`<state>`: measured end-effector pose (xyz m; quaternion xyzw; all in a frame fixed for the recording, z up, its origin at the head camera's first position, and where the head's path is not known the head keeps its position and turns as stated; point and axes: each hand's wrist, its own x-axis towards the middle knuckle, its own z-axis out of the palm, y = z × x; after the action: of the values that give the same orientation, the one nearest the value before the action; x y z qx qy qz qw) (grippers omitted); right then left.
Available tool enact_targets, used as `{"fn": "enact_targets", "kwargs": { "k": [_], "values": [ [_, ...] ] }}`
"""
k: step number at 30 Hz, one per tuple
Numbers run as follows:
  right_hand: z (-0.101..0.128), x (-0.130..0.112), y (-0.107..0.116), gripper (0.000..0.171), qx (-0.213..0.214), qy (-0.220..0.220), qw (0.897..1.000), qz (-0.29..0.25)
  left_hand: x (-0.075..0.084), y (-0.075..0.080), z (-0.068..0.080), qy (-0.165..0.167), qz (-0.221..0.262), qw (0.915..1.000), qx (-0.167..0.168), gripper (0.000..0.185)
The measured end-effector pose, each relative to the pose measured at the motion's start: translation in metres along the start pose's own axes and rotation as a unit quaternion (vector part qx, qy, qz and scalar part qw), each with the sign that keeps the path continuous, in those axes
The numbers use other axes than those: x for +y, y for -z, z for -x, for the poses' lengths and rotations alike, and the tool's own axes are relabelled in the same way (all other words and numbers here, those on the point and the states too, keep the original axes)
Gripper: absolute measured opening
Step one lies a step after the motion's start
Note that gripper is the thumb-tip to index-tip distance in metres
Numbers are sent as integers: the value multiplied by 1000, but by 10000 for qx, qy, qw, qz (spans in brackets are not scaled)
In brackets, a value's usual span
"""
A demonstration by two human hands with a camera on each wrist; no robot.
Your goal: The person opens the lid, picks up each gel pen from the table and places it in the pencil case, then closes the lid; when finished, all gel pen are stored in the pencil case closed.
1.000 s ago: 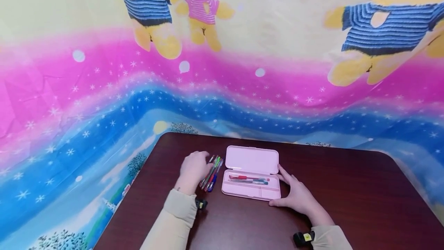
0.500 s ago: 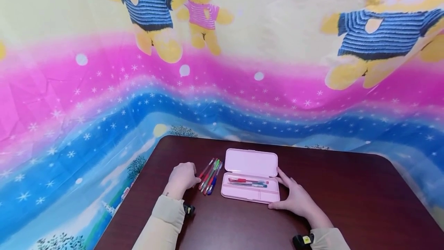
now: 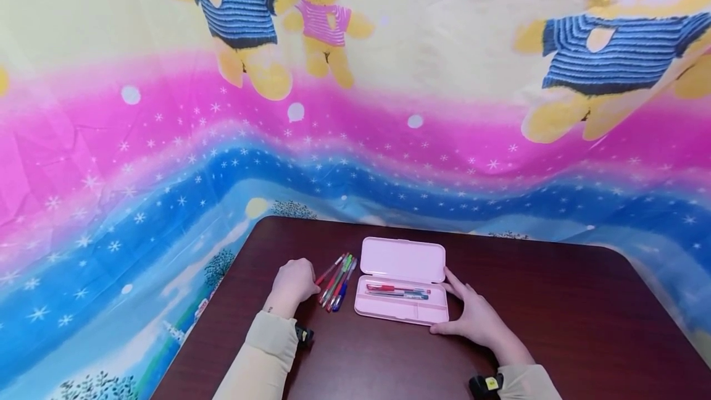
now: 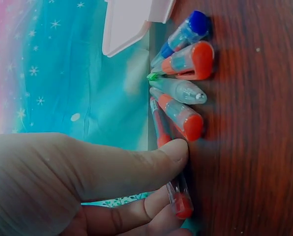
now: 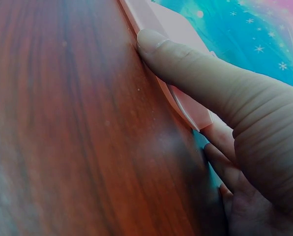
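Observation:
My left hand (image 3: 294, 279) pinches a red-capped pen (image 4: 182, 205) between thumb and fingers, low over the table at the left edge of a loose bunch. Several other pens (image 3: 341, 287) lie fanned beside it, with red, blue and green parts. To their right is a pink pencil case (image 3: 383, 313), its lid (image 3: 402, 260) laid back. Inside its long compartment rest a red pen (image 3: 380, 287) and a teal-tipped pen (image 3: 408, 295). My right hand (image 3: 480, 316) grips the case's right end, thumb at the near corner and fingers along the far side.
The dark brown table (image 3: 555, 301) has rounded far corners. A printed bear-and-snowflake cloth (image 3: 355, 128) hangs behind it and along its left side. Small dark cameras (image 3: 485, 384) are strapped at both wrists.
My left hand has moved left off the middle of the bunch, and the red-capped pen now lies angled apart from the others. My right hand stays on the pencil case. The head view has shifted slightly.

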<state>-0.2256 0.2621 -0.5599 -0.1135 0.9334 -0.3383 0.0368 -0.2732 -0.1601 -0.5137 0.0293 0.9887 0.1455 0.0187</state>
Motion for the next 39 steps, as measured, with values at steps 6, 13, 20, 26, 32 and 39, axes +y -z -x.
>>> {"fn": "enact_targets", "kwargs": {
  "k": [6,13,20,26,32,39],
  "values": [
    [1,2,-1,142,-2,-6,10000,20,3,6,4,44,-76,9999,91,21],
    [4,2,1,142,-1,-21,10000,0,15,21,9,-96,248,9978,603,10],
    [2,4,0,143,-32,-99,9999,38,54,27,17,-679,616,9909,986,10],
    [1,2,1,143,-25,-122,9999,32,82,15,18,-1596,481,9780,1257,12],
    [-1,2,2,143,-14,-92,9999,44,102,-11,15,-2103,28,9713,1113,12],
    [-2,5,-2,144,-20,-142,9999,-34,108,-37,12,-2326,-369,9667,1002,9]
  ]
}}
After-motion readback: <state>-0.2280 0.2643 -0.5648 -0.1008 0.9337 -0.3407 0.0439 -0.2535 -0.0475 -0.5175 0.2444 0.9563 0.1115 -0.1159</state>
